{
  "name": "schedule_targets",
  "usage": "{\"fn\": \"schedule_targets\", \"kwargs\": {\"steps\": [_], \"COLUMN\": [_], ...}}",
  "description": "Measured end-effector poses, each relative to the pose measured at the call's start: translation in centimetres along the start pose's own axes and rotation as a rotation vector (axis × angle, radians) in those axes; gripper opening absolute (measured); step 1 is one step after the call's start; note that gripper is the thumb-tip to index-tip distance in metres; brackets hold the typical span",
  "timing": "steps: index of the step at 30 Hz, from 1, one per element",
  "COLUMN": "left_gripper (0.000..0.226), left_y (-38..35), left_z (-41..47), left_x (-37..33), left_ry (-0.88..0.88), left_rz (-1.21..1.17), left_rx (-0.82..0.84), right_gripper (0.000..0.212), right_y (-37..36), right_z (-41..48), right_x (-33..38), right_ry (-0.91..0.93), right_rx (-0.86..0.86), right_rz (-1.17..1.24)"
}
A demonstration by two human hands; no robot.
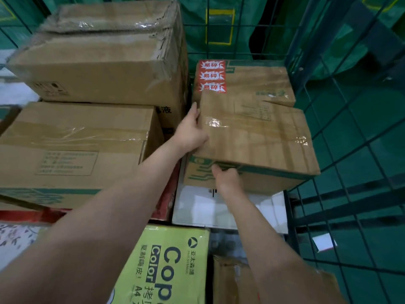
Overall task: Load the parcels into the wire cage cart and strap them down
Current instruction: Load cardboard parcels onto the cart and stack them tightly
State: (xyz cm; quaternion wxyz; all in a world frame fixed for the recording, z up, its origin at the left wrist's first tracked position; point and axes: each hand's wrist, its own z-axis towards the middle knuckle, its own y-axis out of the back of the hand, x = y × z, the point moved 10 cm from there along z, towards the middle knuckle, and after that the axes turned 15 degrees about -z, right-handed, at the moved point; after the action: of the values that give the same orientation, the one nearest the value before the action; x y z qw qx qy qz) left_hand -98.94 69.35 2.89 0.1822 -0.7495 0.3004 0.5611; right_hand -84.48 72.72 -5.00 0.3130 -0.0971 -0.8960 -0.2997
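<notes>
A brown cardboard parcel point(258, 139) with green print lies in the right half of the wire cage cart point(341, 137), on top of a white box point(197, 207). My left hand point(191, 130) holds its left edge, thumb on the top face. My right hand point(226, 176) grips its near front edge, fingers curled over the rim. Behind it sits a parcel with red fragile stickers point(247, 81). Stacked brown boxes, a large one point(105, 60) over another point(72, 150), fill the left side.
A yellow-green copy paper box point(173, 266) and a brown box point(232, 281) lie nearest me. The green wire wall runs along the right and back, with green bags point(221, 23) behind it. A white slip point(324, 242) lies on the green floor outside.
</notes>
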Motion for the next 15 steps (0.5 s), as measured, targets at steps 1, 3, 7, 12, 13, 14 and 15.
{"fn": "schedule_targets", "kwargs": {"steps": [1, 3, 7, 12, 13, 14, 15], "left_gripper": [0.082, 0.075, 0.065, 0.040, 0.041, 0.043, 0.046], "left_y": [-0.5, -0.7, 0.6, 0.7, 0.9, 1.0, 1.2], "left_z": [-0.2, -0.5, -1.9, -0.9, -0.7, -0.7, -1.2], "left_x": [0.0, 1.8, 8.2, 8.2, 8.3, 8.7, 9.1], "left_ry": [0.020, 0.090, 0.422, 0.369, 0.351, 0.348, 0.355], "left_rz": [0.103, 0.249, 0.291, 0.205, 0.201, 0.201, 0.209], "left_rx": [0.014, 0.020, -0.065, -0.186, -0.183, -0.178, -0.179], "right_gripper": [0.043, 0.043, 0.046, 0.036, 0.034, 0.035, 0.035], "right_y": [0.1, 0.2, 1.1, 1.5, 1.6, 1.8, 2.1], "right_z": [0.2, 0.8, 1.5, 2.0, 1.9, 1.9, 1.8], "right_x": [0.1, -0.4, -2.0, -2.1, -2.4, -2.8, -3.1], "right_ry": [-0.006, -0.018, -0.066, -0.003, 0.006, 0.013, 0.028], "right_rx": [0.005, 0.027, 0.088, 0.104, 0.097, 0.087, 0.075], "right_rz": [0.002, 0.008, 0.014, -0.098, -0.127, -0.153, -0.179]}}
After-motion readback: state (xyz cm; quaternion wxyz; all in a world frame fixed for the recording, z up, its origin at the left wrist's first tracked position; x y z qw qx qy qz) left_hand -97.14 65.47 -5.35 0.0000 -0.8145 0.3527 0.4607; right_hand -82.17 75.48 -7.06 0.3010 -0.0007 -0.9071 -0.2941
